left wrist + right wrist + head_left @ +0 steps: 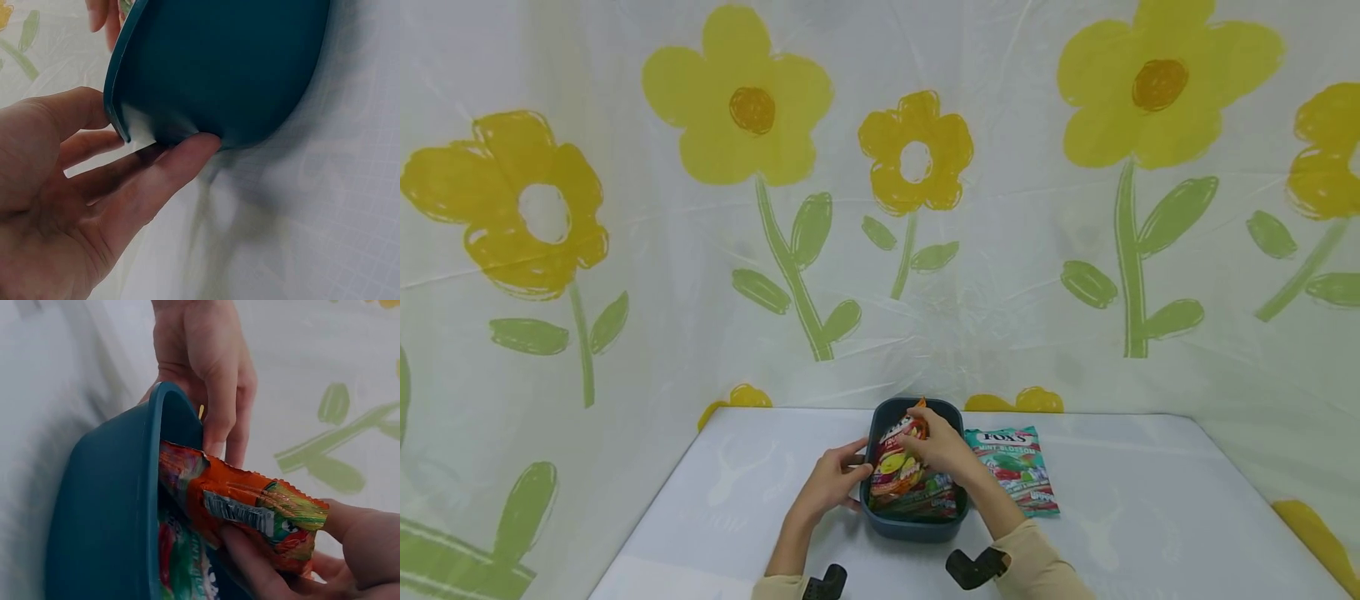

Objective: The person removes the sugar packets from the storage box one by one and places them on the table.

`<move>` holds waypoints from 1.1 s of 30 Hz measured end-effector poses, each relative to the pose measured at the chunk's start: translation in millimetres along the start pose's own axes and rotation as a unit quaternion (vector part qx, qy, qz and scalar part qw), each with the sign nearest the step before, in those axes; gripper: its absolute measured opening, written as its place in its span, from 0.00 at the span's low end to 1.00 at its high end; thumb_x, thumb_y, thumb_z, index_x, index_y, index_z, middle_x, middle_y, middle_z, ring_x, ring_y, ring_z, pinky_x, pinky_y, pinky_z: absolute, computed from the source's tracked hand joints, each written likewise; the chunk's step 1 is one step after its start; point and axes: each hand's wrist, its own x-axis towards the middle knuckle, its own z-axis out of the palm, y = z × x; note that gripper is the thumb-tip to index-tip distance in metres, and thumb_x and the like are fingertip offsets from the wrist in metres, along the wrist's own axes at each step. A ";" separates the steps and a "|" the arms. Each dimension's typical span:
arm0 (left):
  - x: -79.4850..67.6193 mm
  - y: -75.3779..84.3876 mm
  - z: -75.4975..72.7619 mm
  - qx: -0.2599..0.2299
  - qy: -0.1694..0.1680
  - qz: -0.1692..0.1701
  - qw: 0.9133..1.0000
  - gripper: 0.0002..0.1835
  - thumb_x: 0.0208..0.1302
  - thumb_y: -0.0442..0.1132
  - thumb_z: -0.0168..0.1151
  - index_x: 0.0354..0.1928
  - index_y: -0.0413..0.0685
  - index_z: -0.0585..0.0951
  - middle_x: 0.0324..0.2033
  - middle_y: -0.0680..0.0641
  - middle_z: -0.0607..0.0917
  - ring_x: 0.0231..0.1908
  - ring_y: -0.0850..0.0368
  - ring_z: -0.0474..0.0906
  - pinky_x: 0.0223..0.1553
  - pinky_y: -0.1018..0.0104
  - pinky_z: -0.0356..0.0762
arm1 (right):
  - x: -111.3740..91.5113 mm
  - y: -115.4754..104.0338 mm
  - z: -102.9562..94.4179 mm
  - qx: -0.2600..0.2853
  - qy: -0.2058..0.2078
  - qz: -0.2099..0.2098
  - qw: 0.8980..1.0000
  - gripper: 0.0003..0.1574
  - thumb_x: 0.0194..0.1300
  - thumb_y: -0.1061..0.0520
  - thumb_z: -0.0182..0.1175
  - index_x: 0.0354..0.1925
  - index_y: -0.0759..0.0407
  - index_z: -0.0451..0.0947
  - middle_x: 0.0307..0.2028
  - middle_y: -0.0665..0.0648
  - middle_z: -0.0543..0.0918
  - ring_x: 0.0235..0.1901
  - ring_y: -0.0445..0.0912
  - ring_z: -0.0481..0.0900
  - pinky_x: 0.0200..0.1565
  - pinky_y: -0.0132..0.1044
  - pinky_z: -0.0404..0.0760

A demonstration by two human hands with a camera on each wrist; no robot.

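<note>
A dark teal plastic tub (917, 530) stands on the table. My left hand (835, 477) holds its left side, a digit at the rim and another fingertip on the outer wall (237, 75). My right hand (942, 446) pinches the top end of an orange-red candy bag (895, 471) with fruit pictures. That bag leans in the tub's mouth, its barcode side (240, 512) showing in the right wrist view. Under it in the tub lies a green candy bag (187, 562), partly hidden.
Right of the tub, a teal Fox's mint candy bag (1015, 467) lies flat on the white tabletop (1120, 517), partly behind the right forearm. A white curtain (985, 333) with printed yellow flowers hangs behind the table.
</note>
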 end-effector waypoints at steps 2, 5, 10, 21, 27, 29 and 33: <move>0.1 -0.3 -0.1 0.003 0.000 -0.001 1.000 0.31 0.68 0.41 0.60 0.71 0.45 0.67 0.58 0.30 0.79 0.51 0.40 0.82 0.25 0.57 0.87 | 1.0 2.2 0.0 0.024 0.001 0.001 1.000 0.38 0.66 0.50 0.64 0.70 0.55 0.64 0.59 0.68 0.75 0.39 0.50 0.82 0.29 0.45 0.88; -0.1 -0.3 0.1 0.006 0.001 -0.004 1.000 0.30 0.68 0.41 0.60 0.71 0.45 0.67 0.58 0.30 0.79 0.51 0.41 0.82 0.25 0.57 0.87 | 3.5 6.8 -0.1 0.059 0.001 0.000 0.998 0.38 0.65 0.52 0.64 0.69 0.56 0.64 0.59 0.68 0.76 0.39 0.50 0.82 0.30 0.47 0.89; -1.2 1.3 0.1 0.006 0.002 -0.002 1.000 0.30 0.68 0.42 0.60 0.71 0.45 0.67 0.58 0.30 0.78 0.51 0.41 0.82 0.25 0.57 0.87 | 6.5 12.7 -2.4 0.103 -0.010 -0.006 0.995 0.39 0.64 0.52 0.66 0.69 0.55 0.65 0.58 0.69 0.76 0.41 0.52 0.82 0.33 0.49 0.89; 0.3 -1.5 1.4 0.000 0.002 -0.009 1.000 0.30 0.69 0.41 0.59 0.71 0.44 0.67 0.58 0.30 0.79 0.52 0.42 0.82 0.26 0.55 0.87 | 5.2 23.4 -11.6 0.188 -0.041 0.008 0.981 0.41 0.64 0.55 0.66 0.71 0.56 0.62 0.62 0.69 0.73 0.45 0.51 0.81 0.41 0.48 0.89; -0.5 -1.0 2.3 -0.005 0.004 -0.009 1.000 0.30 0.69 0.40 0.58 0.71 0.43 0.66 0.58 0.30 0.79 0.51 0.42 0.82 0.26 0.54 0.87 | 3.8 27.3 -18.8 0.205 -0.043 -0.002 0.978 0.40 0.64 0.56 0.66 0.71 0.54 0.64 0.63 0.68 0.74 0.45 0.51 0.82 0.42 0.50 0.88; -0.4 -0.8 2.1 -0.006 0.004 -0.009 1.000 0.30 0.69 0.40 0.58 0.71 0.43 0.66 0.58 0.30 0.79 0.51 0.43 0.82 0.26 0.55 0.87 | 3.0 28.4 -21.5 0.208 -0.043 -0.005 0.977 0.39 0.64 0.56 0.66 0.70 0.53 0.64 0.63 0.68 0.73 0.46 0.51 0.82 0.43 0.51 0.88; -0.1 0.6 1.1 -0.005 0.002 -0.011 1.000 0.30 0.70 0.40 0.58 0.71 0.44 0.66 0.58 0.30 0.78 0.51 0.44 0.82 0.26 0.57 0.87 | 1.2 31.2 -27.1 0.210 -0.045 -0.008 0.977 0.40 0.64 0.55 0.66 0.71 0.51 0.64 0.65 0.67 0.72 0.49 0.52 0.81 0.46 0.53 0.87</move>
